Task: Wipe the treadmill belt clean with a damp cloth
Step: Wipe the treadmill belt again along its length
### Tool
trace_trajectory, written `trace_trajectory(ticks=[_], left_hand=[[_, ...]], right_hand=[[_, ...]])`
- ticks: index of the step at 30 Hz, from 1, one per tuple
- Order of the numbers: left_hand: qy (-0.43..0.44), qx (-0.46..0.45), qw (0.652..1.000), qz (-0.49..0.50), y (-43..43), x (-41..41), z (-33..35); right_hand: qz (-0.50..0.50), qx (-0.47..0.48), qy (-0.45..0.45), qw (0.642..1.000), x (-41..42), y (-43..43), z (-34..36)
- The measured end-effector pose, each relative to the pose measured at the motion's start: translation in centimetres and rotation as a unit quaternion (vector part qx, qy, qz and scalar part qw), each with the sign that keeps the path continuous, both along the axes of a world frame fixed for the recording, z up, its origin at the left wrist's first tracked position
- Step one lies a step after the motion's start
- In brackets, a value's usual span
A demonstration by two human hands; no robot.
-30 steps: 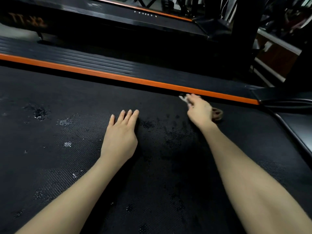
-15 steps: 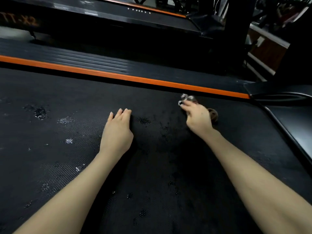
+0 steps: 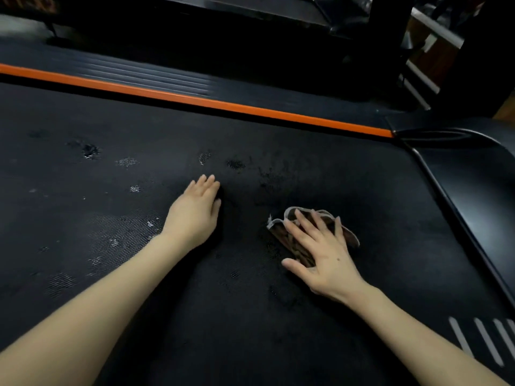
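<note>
Head view: looked down over a dark treadmill, with two bare forearms reaching forward across it
Treadmill belt (image 3: 250, 330): black and finely textured, it filled most of the frame and carried both hands and the cloth
Side rail (image 3: 139, 76): ribbed black strip that ran along the belt's far edge
Hood (image 3: 473, 176): glossy black cover that curved round the belt's right end
Orange stripe (image 3: 195, 100): thin band between the side rail and the belt
Left hand (image 3: 195, 213): lay palm down on the bare belt, fingers straight and close together, holding nothing, well apart from the cloth
Right hand (image 3: 323, 257): was spread wide, palm down, pressing on the cloth with straight fingers rather than gripping it, thumb out to the left
Cloth (image 3: 280, 232): brown patterned with pale edging, crumpled on the belt right of centre, its edges showing past the fingers
Wet patches (image 3: 126, 162): small glistening spots lay scattered on the belt, mostly left of and beyond the left hand
</note>
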State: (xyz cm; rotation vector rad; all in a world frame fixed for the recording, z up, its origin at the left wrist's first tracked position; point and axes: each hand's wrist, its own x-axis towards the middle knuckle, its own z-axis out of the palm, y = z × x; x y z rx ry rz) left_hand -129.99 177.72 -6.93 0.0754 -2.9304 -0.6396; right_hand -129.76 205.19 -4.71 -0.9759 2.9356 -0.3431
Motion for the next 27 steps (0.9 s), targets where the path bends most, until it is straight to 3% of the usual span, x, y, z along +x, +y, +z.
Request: trace_trajectory(ticks=[6,9,11,17,19,21,24,27], left_hand=[[0.015,-0.066,0.995,-0.067,-1.4,4.5,-1.2],[0.015,-0.069,0.996,-0.046,-1.2,4.2,-1.1],[0.016,-0.072,0.997,-0.031,-1.0,4.1,-1.1],[0.029,-0.059,0.998,-0.020,-1.1,4.2,-1.1],[0.030,-0.051,0.998,-0.025,-1.0,4.3,-1.1],[0.032,-0.043,0.998,-0.029,-1.1,4.4,-1.1],[0.033,-0.043,0.998,-0.036,-1.2,4.3,-1.2],[0.035,-0.048,0.997,-0.038,-1.2,4.2,-1.1]], right_hand=[[0.001,0.010,0.004,1.000,-3.5,-0.9,0.2],[-0.162,0.008,0.011,0.987,-8.2,-2.9,0.2],[-0.192,-0.011,0.018,0.981,-8.8,-4.8,0.0],[0.109,-0.071,-0.012,0.991,5.6,-4.7,-0.5],[0.171,-0.058,-0.017,0.983,5.2,-2.5,-0.4],[0.100,-0.072,0.019,0.992,0.7,-1.4,-0.4],[-0.156,-0.052,0.008,0.986,-5.9,-1.7,0.0],[-0.147,-0.058,0.016,0.987,-4.3,-2.8,-0.7]])
